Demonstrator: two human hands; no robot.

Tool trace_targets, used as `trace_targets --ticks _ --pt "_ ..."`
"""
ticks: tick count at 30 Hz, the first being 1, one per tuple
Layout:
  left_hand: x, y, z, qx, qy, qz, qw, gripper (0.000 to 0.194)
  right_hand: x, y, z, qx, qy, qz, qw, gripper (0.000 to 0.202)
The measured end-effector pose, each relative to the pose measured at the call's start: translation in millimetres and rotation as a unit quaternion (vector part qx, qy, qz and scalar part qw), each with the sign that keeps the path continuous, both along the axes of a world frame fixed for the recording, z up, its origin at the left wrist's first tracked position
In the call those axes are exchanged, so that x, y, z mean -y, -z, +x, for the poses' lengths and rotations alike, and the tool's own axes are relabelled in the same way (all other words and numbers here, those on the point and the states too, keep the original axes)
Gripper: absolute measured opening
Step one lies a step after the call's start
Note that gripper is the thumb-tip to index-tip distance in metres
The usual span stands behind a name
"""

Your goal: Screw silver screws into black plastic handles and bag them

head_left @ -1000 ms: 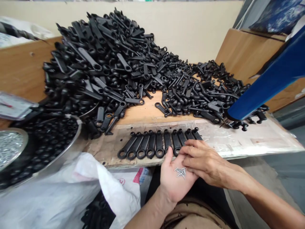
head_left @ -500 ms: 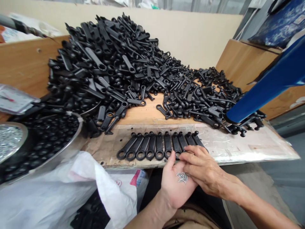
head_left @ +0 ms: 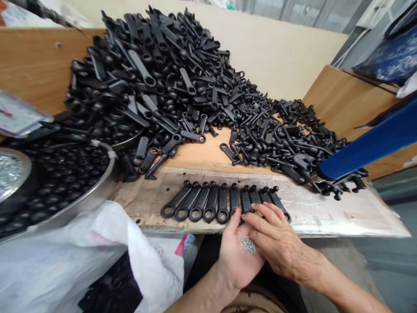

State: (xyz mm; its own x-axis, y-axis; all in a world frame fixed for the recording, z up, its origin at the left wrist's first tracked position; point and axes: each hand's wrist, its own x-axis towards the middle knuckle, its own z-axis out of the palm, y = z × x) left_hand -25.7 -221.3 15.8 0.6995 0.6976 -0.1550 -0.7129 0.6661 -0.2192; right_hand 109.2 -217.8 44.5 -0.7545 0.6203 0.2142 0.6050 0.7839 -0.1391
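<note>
Silvery fasteners [head_left: 248,246] lie loose on the left hand [head_left: 236,261], spread palm-up — a tilt could spill them beneath the black levers [head_left: 223,201]. I can't tell whether the fingers of the right hand [head_left: 282,243] pinch any.

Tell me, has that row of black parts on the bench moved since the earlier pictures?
No, the row of black parts keeps its place: its left end lies beside the same dark spot on the bench.

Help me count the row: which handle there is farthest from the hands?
The leftmost handle in the row; all others there lie nearer the left hand and right hand.
</note>
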Motion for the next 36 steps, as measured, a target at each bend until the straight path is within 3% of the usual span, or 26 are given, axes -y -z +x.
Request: trace_targets --ticks 5,10,18,24,29,34,36 --pt "-5 -1.4 1 0.014 0.000 0.031 0.999 0.049 -11 -16.0 9 -0.030 0.021 -0.010 0.999 0.024" --pt "-7 1.4 0 -0.010 0.011 0.039 0.999 0.055 -43 -30.7 33 -0.052 0.103 0.022 0.993 0.018" --pt "-5 5.4 0 -0.028 0.021 0.034 0.999 0.055 -81 -30.1 41 0.034 0.166 0.016 0.985 0.025" --pt "-3 7.3 0 -0.027 0.023 0.040 0.999 0.055 -89 -34.0 30 0.102 0.169 -0.052 0.979 0.025" --pt "-3 6.4 0 -0.031 0.022 0.039 0.999 0.055 -94 -36.4 28 0.121 0.170 -0.061 0.976 0.026" --pt "-2 2.1 -3 -0.028 0.010 0.037 0.999 0.056 -80 -45.0 29 0.008 0.122 -0.009 0.992 0.026" --pt "-2 -1.3 -5 -0.014 -0.004 0.039 0.999 0.057 -65 -48.2 26 -0.037 0.076 -0.030 0.996 0.021"
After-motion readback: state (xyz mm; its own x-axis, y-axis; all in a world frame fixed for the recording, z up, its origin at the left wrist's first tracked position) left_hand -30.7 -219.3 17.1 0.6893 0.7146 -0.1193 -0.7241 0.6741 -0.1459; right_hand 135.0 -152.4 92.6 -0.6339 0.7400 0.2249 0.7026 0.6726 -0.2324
